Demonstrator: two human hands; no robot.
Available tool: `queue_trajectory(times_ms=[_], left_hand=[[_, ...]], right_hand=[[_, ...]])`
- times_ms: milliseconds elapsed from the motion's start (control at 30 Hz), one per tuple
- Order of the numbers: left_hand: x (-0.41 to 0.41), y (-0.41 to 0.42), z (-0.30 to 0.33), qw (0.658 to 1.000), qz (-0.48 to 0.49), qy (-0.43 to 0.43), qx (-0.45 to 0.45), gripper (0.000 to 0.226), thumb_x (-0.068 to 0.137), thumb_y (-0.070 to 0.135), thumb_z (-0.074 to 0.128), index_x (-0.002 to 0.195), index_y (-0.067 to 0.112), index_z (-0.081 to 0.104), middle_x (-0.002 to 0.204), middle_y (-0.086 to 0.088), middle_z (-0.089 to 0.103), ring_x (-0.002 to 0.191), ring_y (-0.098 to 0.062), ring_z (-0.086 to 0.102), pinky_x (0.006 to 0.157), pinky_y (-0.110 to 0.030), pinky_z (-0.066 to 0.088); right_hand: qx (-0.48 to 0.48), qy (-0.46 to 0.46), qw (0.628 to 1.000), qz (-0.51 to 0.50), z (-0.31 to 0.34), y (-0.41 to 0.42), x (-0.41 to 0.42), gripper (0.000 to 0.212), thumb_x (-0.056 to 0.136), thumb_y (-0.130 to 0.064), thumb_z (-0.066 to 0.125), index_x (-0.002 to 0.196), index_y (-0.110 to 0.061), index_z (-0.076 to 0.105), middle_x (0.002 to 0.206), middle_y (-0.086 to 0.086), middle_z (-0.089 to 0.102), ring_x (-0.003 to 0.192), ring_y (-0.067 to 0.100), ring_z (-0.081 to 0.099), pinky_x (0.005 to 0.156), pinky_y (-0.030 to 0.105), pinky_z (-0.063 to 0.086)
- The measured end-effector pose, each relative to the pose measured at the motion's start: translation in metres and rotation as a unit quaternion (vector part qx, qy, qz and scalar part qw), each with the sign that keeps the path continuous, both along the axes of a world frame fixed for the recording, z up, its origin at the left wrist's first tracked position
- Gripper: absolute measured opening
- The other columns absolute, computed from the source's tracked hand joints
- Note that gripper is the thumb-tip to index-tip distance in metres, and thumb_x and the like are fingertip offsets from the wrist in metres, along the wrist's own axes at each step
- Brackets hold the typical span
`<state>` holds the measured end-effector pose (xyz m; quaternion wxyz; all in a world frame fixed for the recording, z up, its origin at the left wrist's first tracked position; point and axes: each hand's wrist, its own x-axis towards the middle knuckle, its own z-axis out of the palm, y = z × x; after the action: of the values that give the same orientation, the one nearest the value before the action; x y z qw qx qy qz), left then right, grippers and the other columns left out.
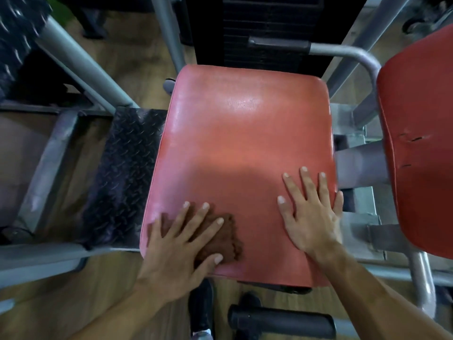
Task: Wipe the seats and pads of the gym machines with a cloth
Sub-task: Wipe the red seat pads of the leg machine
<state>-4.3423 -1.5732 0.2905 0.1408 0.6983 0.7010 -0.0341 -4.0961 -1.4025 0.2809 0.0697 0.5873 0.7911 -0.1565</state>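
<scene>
A worn red vinyl seat (240,133) fills the middle of the head view. A brown cloth (226,238) lies on its near left corner. My left hand (181,244) is pressed flat on the cloth with fingers spread. My right hand (311,212) rests flat on the seat's near right part, fingers apart, holding nothing. A second red pad (421,143) with small tears stands at the right.
A black diamond-plate step (122,173) sits left of the seat. Grey steel frame tubes (81,65) run on both sides. A black weight stack (269,30) stands behind the seat. Black foam handles (282,322) are near my shoes (202,307), over a wood-look floor.
</scene>
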Motion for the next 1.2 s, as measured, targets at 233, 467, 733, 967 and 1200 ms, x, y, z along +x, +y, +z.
queue_trajectory(times_ms=[233,467,733,967,1200], left_hand=[[-0.052,0.020,-0.001,0.968,0.230,-0.097,0.015,0.073,0.085,0.080,0.026,0.152,0.053,0.012,0.165,0.016,-0.009,0.153,-0.029,-0.003,0.101,-0.070,0.038],[-0.028,-0.001,0.005,0.999,-0.041,-0.008,0.010,0.066,0.093,0.071,0.028,0.154,0.044,0.022,0.167,0.001,0.010,0.152,-0.034,0.010,0.105,-0.073,0.027],[0.113,0.086,-0.003,0.971,-0.229,-0.064,-0.007,0.066,0.090,0.074,0.030,0.151,0.051,0.016,0.166,0.004,0.000,0.152,-0.032,-0.007,0.112,-0.072,-0.003],[0.163,0.148,0.000,0.987,-0.131,-0.065,-0.066,0.106,0.071,0.093,0.032,0.157,0.037,0.005,0.165,0.001,-0.016,0.148,-0.028,-0.026,0.113,-0.064,-0.013],[0.047,0.121,-0.001,0.973,-0.034,-0.221,0.050,0.095,0.085,0.077,0.038,0.158,0.024,0.008,0.167,0.001,-0.001,0.153,-0.021,-0.010,0.122,-0.046,0.004]], right_hand=[[0.003,-0.005,1.000,0.000,0.000,0.001,-0.001,0.062,0.095,-0.066,0.005,0.155,-0.051,0.005,0.167,-0.012,-0.006,0.153,0.024,-0.015,0.120,0.062,0.000],[-0.005,-0.001,1.000,0.008,0.000,0.001,-0.002,0.058,0.098,-0.063,0.009,0.154,-0.049,0.006,0.167,-0.012,-0.006,0.153,0.026,-0.015,0.118,0.064,0.000],[0.020,0.197,0.977,-0.077,0.019,0.026,0.002,0.054,0.100,-0.050,0.024,0.140,-0.031,0.056,0.146,-0.003,0.055,0.140,0.030,0.042,0.115,0.048,0.032],[0.057,0.314,0.928,-0.192,0.054,0.058,0.008,0.040,0.106,-0.036,0.036,0.138,-0.023,0.057,0.136,0.001,0.059,0.128,0.017,0.050,0.109,0.036,0.037],[0.076,0.174,0.981,-0.043,0.029,-0.025,0.012,0.050,0.101,-0.046,0.028,0.141,-0.025,0.049,0.150,0.004,0.045,0.142,0.034,0.037,0.115,0.056,0.028]])
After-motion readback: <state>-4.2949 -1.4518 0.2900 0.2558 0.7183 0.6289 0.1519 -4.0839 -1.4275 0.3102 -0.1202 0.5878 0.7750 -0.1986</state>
